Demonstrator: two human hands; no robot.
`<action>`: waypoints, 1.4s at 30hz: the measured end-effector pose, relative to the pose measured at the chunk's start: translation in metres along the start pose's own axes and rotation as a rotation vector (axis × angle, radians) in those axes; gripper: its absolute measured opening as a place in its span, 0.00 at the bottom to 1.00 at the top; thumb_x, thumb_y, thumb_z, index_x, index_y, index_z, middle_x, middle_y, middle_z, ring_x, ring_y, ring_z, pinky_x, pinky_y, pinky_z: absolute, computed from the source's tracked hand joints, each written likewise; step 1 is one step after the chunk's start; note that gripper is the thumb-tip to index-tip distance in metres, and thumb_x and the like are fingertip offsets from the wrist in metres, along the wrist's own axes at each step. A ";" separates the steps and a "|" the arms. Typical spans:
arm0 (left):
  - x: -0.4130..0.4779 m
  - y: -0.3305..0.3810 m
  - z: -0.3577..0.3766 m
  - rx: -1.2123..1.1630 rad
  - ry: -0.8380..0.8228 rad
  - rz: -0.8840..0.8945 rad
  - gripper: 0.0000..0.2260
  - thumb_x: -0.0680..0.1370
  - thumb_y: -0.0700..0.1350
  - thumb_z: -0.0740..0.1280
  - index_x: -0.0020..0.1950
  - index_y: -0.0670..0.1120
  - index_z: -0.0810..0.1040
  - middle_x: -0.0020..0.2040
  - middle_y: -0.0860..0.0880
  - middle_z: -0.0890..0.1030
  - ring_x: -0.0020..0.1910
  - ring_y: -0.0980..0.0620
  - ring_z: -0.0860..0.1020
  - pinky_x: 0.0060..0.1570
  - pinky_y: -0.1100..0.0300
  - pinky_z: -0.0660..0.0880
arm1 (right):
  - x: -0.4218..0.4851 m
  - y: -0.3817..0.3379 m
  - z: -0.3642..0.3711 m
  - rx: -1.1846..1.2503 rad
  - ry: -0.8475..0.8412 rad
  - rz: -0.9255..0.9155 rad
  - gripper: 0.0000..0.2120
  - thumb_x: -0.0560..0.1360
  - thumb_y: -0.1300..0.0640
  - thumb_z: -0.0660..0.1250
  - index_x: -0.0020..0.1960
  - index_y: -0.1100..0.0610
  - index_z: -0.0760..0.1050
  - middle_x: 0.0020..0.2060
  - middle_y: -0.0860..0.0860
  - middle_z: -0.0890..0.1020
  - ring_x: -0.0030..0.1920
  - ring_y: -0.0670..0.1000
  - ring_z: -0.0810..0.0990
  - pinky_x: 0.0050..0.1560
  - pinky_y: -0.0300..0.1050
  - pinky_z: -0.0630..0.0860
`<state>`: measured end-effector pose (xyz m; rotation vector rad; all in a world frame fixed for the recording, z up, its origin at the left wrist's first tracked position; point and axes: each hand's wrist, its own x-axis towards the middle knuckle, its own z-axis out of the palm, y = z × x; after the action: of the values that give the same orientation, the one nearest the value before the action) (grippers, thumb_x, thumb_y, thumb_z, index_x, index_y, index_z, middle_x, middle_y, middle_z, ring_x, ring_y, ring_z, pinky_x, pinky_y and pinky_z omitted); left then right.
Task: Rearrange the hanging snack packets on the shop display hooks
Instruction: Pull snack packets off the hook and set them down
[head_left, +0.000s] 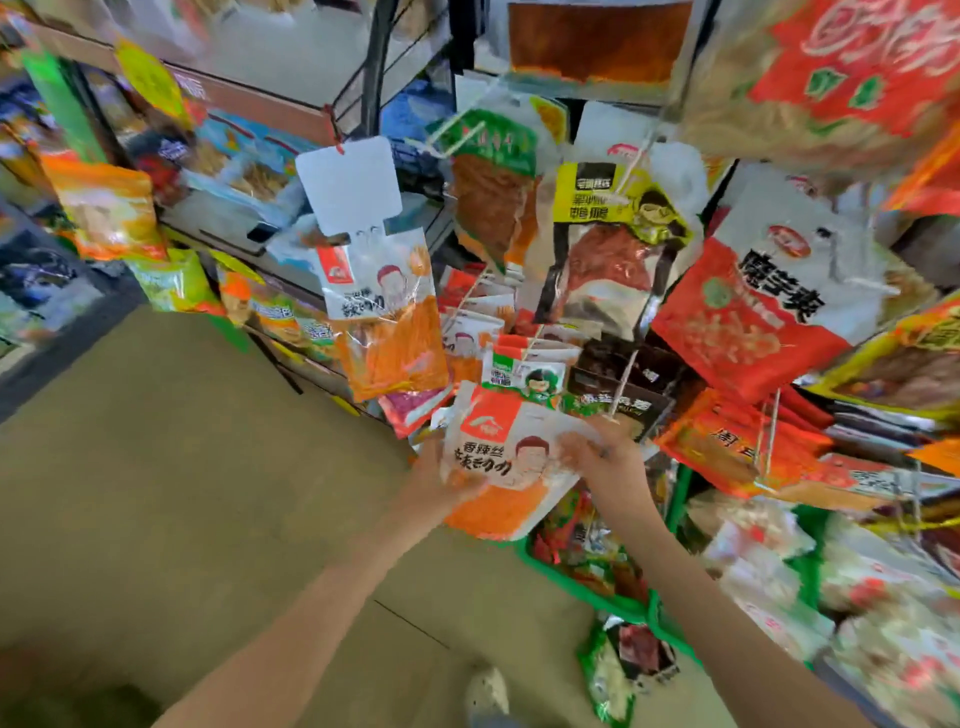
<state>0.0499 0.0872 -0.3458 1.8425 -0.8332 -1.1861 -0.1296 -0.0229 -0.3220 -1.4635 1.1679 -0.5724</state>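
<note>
Both my hands hold one white and orange snack packet (511, 457) with a cartoon face, low in front of the display. My left hand (441, 480) grips its left edge from below. At the packet's upper right corner my right hand (602, 457) pinches it. A matching white and orange packet (387, 312) hangs above on a white card (350, 182). More packets hang on white hooks to the right: a yellow and black one (605, 244), a red and white one (763, 296), a small green one (522, 371).
A green basket (631, 605) of packets sits low right, with a loose green packet (608, 675) on the tan floor (182, 493). Shelves of snacks (109, 208) line the left. A big red packet (852, 67) hangs close at the top right. My shoe (485, 693) shows below.
</note>
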 end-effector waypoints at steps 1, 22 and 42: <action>0.010 -0.005 0.001 -0.033 0.124 0.097 0.34 0.70 0.48 0.75 0.70 0.53 0.60 0.65 0.54 0.70 0.66 0.54 0.68 0.64 0.59 0.68 | 0.008 0.008 0.009 -0.038 -0.028 0.006 0.06 0.76 0.63 0.63 0.45 0.57 0.79 0.39 0.51 0.81 0.41 0.53 0.78 0.45 0.50 0.74; 0.157 -0.075 0.010 1.048 0.371 0.602 0.10 0.64 0.39 0.78 0.33 0.51 0.79 0.26 0.55 0.77 0.31 0.51 0.77 0.50 0.57 0.60 | 0.204 0.106 0.083 -0.445 0.084 -0.224 0.17 0.76 0.66 0.59 0.64 0.59 0.65 0.59 0.57 0.69 0.47 0.51 0.72 0.43 0.45 0.69; 0.160 -0.083 0.027 0.862 0.508 0.736 0.13 0.75 0.50 0.62 0.37 0.45 0.80 0.29 0.51 0.79 0.28 0.49 0.76 0.39 0.58 0.64 | 0.106 0.126 0.054 -0.306 -0.182 -0.268 0.17 0.69 0.44 0.66 0.46 0.59 0.78 0.38 0.44 0.69 0.40 0.37 0.71 0.39 0.28 0.66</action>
<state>0.0900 -0.0134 -0.4918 2.0128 -1.6561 0.1604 -0.0854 -0.0782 -0.4800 -1.9115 0.9511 -0.4412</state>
